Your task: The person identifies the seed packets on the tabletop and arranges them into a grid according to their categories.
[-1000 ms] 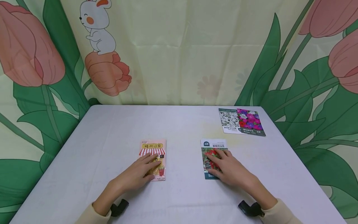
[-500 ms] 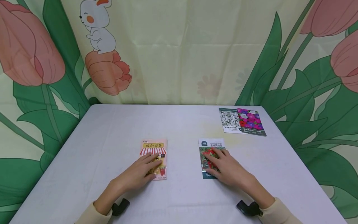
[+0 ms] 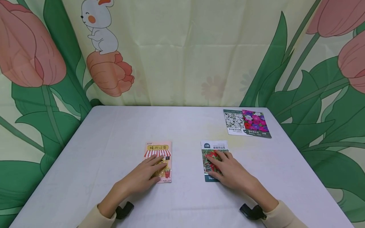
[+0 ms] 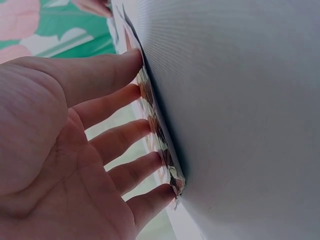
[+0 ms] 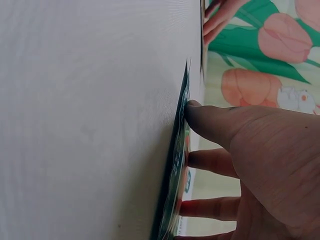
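A pink seed packet (image 3: pixel 158 153) with a striped awning print lies flat on the table, left of the middle. My left hand (image 3: pixel 144 175) rests on its lower half, fingers spread; in the left wrist view the fingertips (image 4: pixel 155 160) touch its face. To the right lies a green and white seed packet (image 3: pixel 215 145) with red flowers printed on it. Across its lower right part rests my right hand (image 3: pixel 232 171), and the right wrist view has the thumb and fingertips against this packet (image 5: pixel 175 185). A strip of bare tablecloth separates the two packets.
At the table's back right, a packet with white flowers (image 3: pixel 234 122) is partly overlapped by one with purple and pink flowers (image 3: pixel 255 122). A white cloth covers the table (image 3: pixel 182 199). Behind it hangs a curtain (image 3: pixel 176 63) printed with tulips and a rabbit.
Both packets have slid slightly toward each other under the hands, the pink one rightward and the green one leftward. The two packets at the back stay put.
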{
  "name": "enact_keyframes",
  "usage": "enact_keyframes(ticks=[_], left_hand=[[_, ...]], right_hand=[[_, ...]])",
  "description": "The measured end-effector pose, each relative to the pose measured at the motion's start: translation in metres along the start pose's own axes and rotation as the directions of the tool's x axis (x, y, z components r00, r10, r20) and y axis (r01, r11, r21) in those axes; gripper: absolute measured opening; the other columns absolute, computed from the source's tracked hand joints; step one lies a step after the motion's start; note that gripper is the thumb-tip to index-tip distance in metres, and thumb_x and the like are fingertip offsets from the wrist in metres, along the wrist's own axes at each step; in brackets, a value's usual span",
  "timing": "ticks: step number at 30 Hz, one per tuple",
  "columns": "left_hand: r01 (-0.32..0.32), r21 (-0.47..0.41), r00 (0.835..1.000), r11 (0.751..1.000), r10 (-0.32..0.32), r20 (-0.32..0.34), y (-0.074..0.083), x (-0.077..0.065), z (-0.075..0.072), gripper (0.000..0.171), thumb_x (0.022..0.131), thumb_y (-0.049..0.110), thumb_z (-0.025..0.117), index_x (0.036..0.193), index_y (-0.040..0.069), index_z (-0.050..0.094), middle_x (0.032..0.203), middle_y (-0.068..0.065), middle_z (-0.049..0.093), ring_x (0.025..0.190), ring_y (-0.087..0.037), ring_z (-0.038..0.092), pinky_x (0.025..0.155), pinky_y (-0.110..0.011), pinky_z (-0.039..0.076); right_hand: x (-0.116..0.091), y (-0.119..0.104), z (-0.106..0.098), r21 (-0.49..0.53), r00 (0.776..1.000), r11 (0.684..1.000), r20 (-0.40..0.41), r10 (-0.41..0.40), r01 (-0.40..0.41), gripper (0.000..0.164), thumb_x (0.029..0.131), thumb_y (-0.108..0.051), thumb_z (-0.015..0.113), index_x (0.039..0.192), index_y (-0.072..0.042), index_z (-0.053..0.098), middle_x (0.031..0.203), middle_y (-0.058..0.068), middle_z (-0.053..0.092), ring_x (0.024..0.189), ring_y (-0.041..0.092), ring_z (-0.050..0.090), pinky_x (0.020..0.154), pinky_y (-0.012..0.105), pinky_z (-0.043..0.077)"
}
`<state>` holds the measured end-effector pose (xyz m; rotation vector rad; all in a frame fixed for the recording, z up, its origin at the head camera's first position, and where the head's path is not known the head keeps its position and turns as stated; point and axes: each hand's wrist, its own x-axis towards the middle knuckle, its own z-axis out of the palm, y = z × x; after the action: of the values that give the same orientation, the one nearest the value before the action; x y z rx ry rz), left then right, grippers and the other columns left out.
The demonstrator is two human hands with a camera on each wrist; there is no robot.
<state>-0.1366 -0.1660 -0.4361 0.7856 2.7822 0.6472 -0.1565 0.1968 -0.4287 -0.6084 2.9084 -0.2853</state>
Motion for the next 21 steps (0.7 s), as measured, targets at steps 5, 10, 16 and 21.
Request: enact_keyframes(ticks=[5,10,16,21], left_hand=[[0.012,-0.006,1.000,1.000,-0.012,0.001,-0.0004,0.0008,0.0009,0.052,0.102,0.017,0.070,0.152,0.009,0.058,0.169,-0.018,0.042,0.159,-0.048,0.033,0.126,-0.067,0.033],[0.023,-0.010,1.000,1.000,-0.023,0.004,0.0006,0.0013,0.0008,0.052,0.102,0.017,0.070,0.152,0.010,0.058,0.169,-0.017,0.042,0.159,-0.047,0.033,0.127,-0.066,0.033],[0.037,-0.022,0.999,0.999,-0.037,0.005,0.0038,0.0023,0.0007,0.052,0.101,0.018,0.071,0.151,0.011,0.059,0.169,-0.015,0.043,0.159,-0.046,0.033,0.126,-0.066,0.033],[0.058,-0.033,0.998,0.998,-0.058,0.005,0.0045,0.0025,0.0014,0.052,0.101,0.018,0.071,0.151,0.012,0.059,0.169,-0.015,0.043,0.160,-0.045,0.032,0.128,-0.065,0.032]], right_hand=[[0.0020,-0.0018,0.0012,0.002,1.000,1.000,-0.009,-0.012,0.012,0.062,0.101,-0.049,0.069,0.157,-0.025,0.054,0.165,0.021,0.043,0.145,0.048,0.043,0.115,0.066,0.047],[0.0038,-0.0034,0.0025,-0.002,1.000,1.000,-0.005,-0.005,0.005,0.063,0.101,-0.050,0.068,0.157,-0.026,0.053,0.165,0.020,0.043,0.145,0.047,0.043,0.116,0.065,0.047],[0.0051,-0.0057,0.0040,0.001,1.000,1.000,0.001,0.002,-0.002,0.064,0.101,-0.051,0.068,0.158,-0.027,0.053,0.165,0.019,0.043,0.146,0.047,0.043,0.115,0.065,0.047],[0.0068,-0.0070,0.0058,-0.008,1.000,1.000,-0.004,-0.004,0.004,0.063,0.101,-0.051,0.067,0.158,-0.027,0.052,0.165,0.020,0.043,0.145,0.047,0.044,0.115,0.065,0.048]])
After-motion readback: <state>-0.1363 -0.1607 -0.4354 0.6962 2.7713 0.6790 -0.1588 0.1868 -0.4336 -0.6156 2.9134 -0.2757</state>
